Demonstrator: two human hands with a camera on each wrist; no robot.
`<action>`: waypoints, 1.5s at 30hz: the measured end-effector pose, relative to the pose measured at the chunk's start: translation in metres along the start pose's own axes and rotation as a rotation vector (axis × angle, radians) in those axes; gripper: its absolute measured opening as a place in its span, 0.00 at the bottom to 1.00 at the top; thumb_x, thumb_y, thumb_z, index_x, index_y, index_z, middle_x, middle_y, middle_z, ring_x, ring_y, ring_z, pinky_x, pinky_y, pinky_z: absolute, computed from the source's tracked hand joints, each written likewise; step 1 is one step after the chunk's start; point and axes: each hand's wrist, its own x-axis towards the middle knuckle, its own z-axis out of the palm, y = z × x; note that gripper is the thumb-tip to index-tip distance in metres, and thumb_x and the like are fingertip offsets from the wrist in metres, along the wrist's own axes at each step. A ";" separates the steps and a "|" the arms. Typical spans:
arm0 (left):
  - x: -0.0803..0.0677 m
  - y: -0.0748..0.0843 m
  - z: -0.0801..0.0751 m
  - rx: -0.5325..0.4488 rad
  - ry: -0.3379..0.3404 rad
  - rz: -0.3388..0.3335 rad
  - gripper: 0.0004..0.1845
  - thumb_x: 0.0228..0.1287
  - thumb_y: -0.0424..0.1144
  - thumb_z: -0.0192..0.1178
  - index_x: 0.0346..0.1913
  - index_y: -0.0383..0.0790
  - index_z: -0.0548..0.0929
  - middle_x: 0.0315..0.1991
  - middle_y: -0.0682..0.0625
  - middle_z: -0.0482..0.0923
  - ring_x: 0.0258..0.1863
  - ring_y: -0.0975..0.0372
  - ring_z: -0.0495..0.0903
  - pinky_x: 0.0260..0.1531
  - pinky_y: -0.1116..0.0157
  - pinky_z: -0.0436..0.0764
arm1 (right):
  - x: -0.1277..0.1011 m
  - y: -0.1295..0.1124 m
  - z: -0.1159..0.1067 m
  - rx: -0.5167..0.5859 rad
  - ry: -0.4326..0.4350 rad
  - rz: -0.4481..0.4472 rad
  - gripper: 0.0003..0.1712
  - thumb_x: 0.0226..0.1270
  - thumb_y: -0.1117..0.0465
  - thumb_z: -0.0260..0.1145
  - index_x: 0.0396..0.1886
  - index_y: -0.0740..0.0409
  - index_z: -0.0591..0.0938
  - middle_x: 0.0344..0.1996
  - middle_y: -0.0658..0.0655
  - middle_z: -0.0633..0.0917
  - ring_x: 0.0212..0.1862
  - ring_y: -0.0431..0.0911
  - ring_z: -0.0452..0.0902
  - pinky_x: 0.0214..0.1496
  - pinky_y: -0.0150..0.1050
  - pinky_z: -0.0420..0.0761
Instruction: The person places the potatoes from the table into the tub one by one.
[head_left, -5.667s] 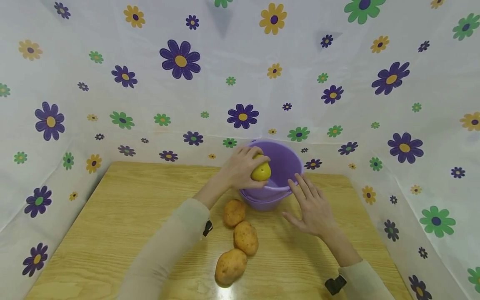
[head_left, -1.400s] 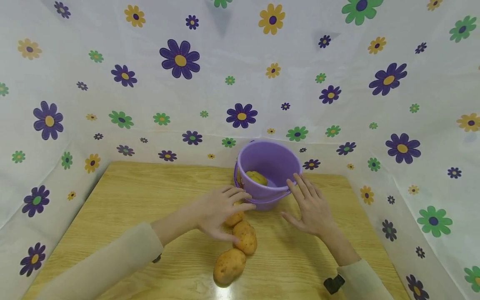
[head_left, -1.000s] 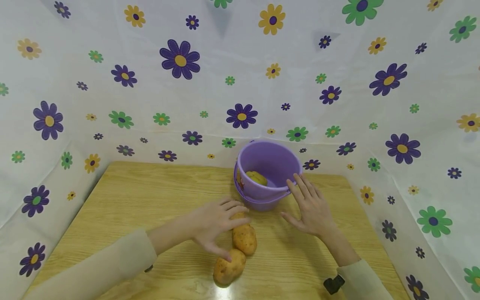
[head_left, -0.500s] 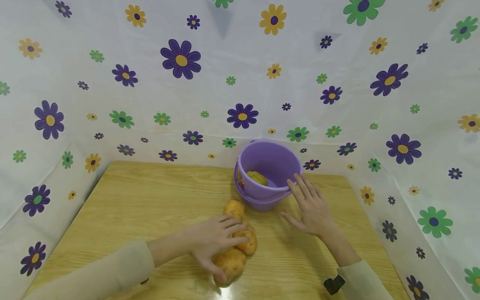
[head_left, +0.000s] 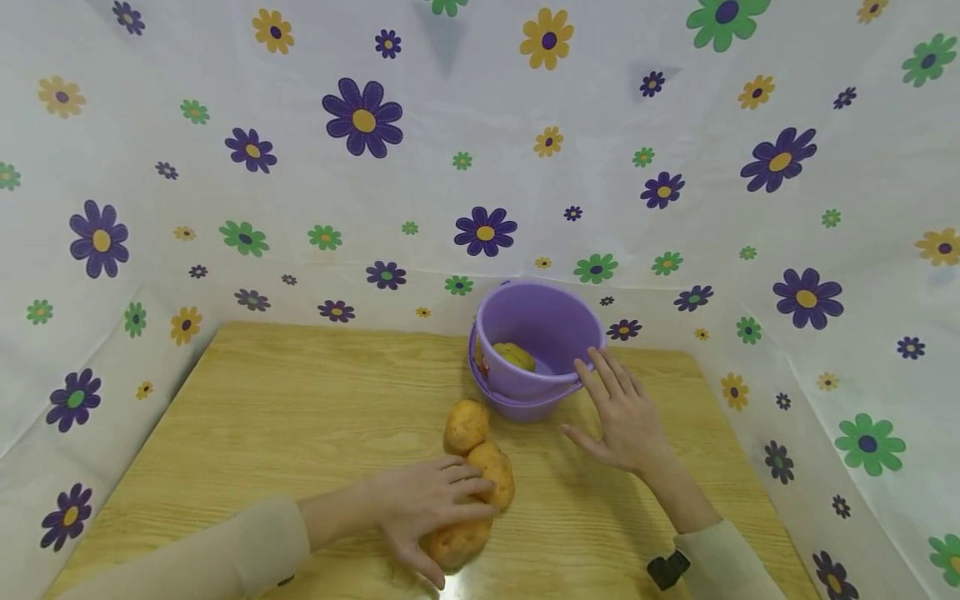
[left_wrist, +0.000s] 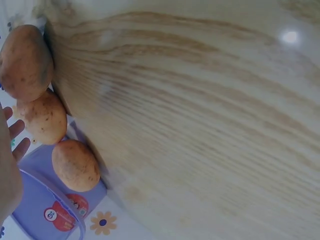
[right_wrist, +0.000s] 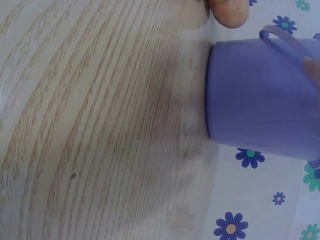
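My left hand [head_left: 431, 504] hovers over the nearest potato [head_left: 459, 546], fingers spread and slightly bent, thumb at its near side; contact cannot be told. Part of a second potato [head_left: 495, 471] lies under those fingers, and a third potato [head_left: 467, 425] sits beyond it, close to the purple bucket [head_left: 517, 385]. All three show in a row in the left wrist view, the nearest potato [left_wrist: 26, 62] largest. With straight fingers, my right hand [head_left: 626, 417] touches the bucket's right rim. A yellow fruit [head_left: 513, 357] lies inside, its kind unclear.
The bucket's handle [head_left: 487, 387] hangs down its front. Wood-grain table [head_left: 300, 400] spreads around the potatoes. A white flower-print sheet [head_left: 420, 183] walls in the back and both sides.
Earlier my left hand held a yellow fruit at the bucket's mouth; that fruit is now inside. Since then the left hand has moved back toward me, over the nearest potato. The right hand stays put.
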 end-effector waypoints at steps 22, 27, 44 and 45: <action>-0.001 0.010 0.017 0.098 0.033 0.042 0.54 0.61 0.83 0.49 0.79 0.47 0.67 0.75 0.48 0.73 0.74 0.57 0.75 0.73 0.56 0.76 | 0.001 0.000 -0.002 0.017 -0.004 0.003 0.56 0.72 0.20 0.43 0.79 0.60 0.69 0.76 0.70 0.72 0.76 0.66 0.68 0.70 0.65 0.77; -0.003 0.010 0.017 0.093 0.031 0.052 0.53 0.63 0.82 0.49 0.79 0.46 0.67 0.75 0.48 0.74 0.73 0.57 0.75 0.72 0.57 0.77 | 0.001 -0.001 -0.003 0.018 -0.014 0.008 0.56 0.72 0.20 0.42 0.79 0.60 0.69 0.76 0.70 0.72 0.76 0.66 0.68 0.70 0.65 0.76; -0.005 0.014 0.023 0.084 0.037 0.030 0.50 0.64 0.81 0.49 0.77 0.47 0.68 0.70 0.49 0.76 0.68 0.58 0.77 0.67 0.59 0.79 | 0.000 0.000 -0.002 0.022 -0.040 0.022 0.57 0.72 0.20 0.43 0.80 0.60 0.68 0.78 0.69 0.69 0.78 0.65 0.66 0.72 0.65 0.75; -0.005 0.015 0.024 0.083 0.039 0.028 0.50 0.64 0.81 0.50 0.76 0.48 0.68 0.70 0.49 0.76 0.68 0.59 0.77 0.66 0.60 0.79 | 0.000 0.000 -0.002 0.020 -0.037 0.019 0.57 0.72 0.20 0.42 0.79 0.61 0.68 0.78 0.69 0.70 0.77 0.65 0.67 0.71 0.65 0.76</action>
